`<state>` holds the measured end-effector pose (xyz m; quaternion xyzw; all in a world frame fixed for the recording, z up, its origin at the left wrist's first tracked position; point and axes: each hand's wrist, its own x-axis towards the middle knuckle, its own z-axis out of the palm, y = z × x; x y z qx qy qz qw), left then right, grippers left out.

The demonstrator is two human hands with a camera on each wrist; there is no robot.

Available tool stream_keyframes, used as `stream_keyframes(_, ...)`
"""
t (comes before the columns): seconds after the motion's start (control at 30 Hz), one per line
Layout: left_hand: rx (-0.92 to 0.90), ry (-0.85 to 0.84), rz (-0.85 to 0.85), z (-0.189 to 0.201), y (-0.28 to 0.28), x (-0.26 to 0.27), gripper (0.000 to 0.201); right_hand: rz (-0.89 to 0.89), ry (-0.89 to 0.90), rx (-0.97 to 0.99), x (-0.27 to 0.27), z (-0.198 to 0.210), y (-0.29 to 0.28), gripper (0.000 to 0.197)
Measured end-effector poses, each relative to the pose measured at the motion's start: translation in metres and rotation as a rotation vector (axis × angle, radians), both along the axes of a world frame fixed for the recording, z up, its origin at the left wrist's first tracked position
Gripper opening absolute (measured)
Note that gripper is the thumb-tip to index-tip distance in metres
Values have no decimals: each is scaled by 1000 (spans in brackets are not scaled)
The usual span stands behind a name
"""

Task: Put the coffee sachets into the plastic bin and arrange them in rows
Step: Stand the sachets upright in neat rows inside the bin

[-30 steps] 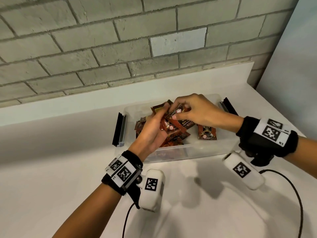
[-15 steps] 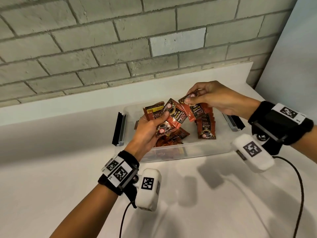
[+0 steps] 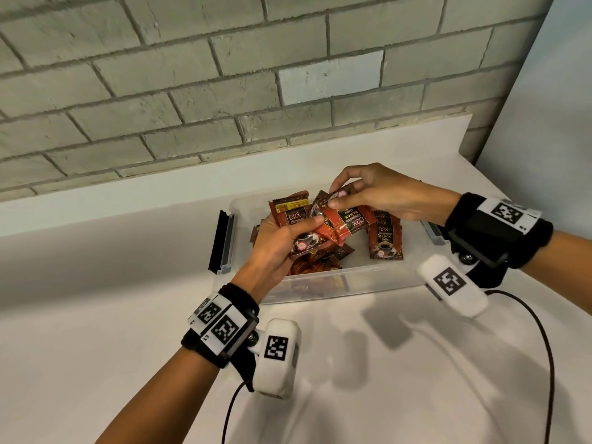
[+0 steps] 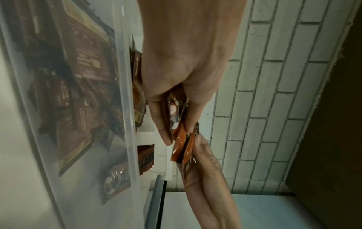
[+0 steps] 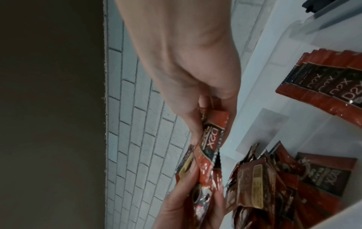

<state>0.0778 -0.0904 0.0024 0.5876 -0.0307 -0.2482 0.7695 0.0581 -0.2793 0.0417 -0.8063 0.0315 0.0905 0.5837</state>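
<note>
At frame centre, above one bin (image 3: pixel 320 285), the left hand (image 3: pixel 275 248) grips several sachets (image 3: pixel 307 241) while the right hand (image 3: pixel 381 200) pinches one sachet (image 3: pixel 349 221).

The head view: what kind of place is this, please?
Probably a plain indoor work corner, perhaps a pantry or storeroom; I cannot be sure. A white counter runs along a pale brick wall, and on it stands a clear plastic bin with coffee sachets inside.

Sachet row (image 3: pixel 384 235) lies in the bin (image 3: pixel 378 280), right of loose sachets (image 3: pixel 323 261).
</note>
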Motion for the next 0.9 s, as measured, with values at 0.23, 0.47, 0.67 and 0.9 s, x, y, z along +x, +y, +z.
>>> stream_keyframes(0.23,-32,19,-109,1,0,-4,33,219,-35,-272,0,9,-4,24)
stream_keyframes(0.47,-122,71,64,-1,-4,-2,28,-7,115,215,-16,-8,0,43)
stream_keyframes(0.67,-31,34,34,-1,-9,-2,26,-156,60,307,-14,-12,-10,27)
stream_keyframes(0.9,102,41,13,-4,-1,5,16,363,179,-675,15,0,-64,26)
